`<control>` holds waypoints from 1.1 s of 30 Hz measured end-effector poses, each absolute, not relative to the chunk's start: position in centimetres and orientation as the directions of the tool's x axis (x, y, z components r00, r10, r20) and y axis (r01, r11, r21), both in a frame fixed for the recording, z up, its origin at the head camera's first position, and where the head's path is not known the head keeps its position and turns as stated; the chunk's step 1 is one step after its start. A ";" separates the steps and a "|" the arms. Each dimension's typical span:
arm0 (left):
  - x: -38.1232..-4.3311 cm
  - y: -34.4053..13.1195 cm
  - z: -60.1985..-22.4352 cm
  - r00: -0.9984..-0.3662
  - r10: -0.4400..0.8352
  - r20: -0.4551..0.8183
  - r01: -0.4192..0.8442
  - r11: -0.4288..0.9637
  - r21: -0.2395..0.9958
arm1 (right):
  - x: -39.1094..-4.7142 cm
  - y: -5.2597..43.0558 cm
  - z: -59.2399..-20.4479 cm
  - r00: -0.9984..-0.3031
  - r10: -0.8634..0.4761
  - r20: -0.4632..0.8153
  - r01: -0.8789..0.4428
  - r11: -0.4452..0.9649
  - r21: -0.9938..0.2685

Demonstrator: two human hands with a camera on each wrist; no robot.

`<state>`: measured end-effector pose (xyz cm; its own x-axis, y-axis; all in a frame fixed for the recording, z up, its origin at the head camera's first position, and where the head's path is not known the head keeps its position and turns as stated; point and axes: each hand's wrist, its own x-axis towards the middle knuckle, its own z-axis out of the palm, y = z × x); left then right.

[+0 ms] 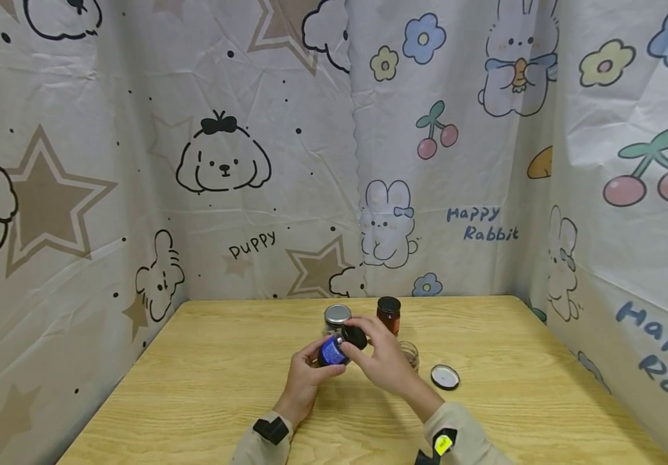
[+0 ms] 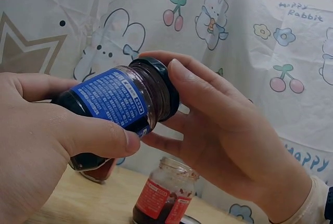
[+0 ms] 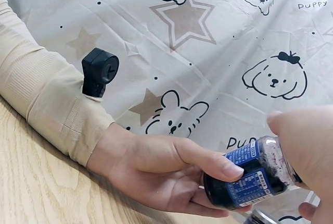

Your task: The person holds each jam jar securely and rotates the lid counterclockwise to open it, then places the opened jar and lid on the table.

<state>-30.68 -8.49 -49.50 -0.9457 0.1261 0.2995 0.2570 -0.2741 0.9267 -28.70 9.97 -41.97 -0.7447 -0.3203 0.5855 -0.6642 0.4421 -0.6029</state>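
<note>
A glass jar (image 1: 332,352) with a blue label and dark contents is tilted above the table, its lidded end towards the right. My left hand (image 1: 303,382) grips the jar's body, thumb lying along the label (image 2: 112,99) in the left wrist view. Around the black lid (image 2: 169,91), which sits on the jar's mouth, curl the fingers and thumb of my right hand (image 1: 390,363). In the right wrist view, the right hand (image 3: 312,156) covers most of the lid.
Behind the hands stand a silver-lidded jar (image 1: 337,314) and a black-lidded jar (image 1: 388,311) with reddish contents. A lidless jar (image 2: 162,193) with a red label is partly behind the right hand. Right of it, a loose lid (image 1: 445,376) lies inside up. Printed curtains (image 1: 223,252) enclose the table.
</note>
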 end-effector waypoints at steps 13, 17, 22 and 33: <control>-30.6 -8.5 -49.4 -0.947 0.125 0.297 0.253 -0.281 0.926 | -28.8 9.9 -42.1 -0.735 -0.297 0.610 -0.672 0.444 -0.593; -30.5 -8.5 -49.4 -0.949 0.112 0.295 0.252 -0.292 0.922 | -28.8 10.0 -42.1 -0.726 -0.319 0.609 -0.684 0.428 -0.591; -30.5 -8.4 -49.4 -0.950 0.095 0.296 0.257 -0.294 0.920 | -28.7 10.1 -42.1 -0.739 -0.324 0.591 -0.671 0.430 -0.604; -30.7 -8.5 -49.5 -0.945 0.124 0.302 0.258 -0.282 0.924 | -28.3 10.0 -41.9 -0.749 -0.317 0.582 -0.661 0.405 -0.631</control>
<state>-30.66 -8.50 -49.47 -0.9453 0.1237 0.3019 0.2582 -0.2819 0.9240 -28.35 9.96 -41.86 -0.7492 -0.3169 0.5816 -0.6614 0.4047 -0.6314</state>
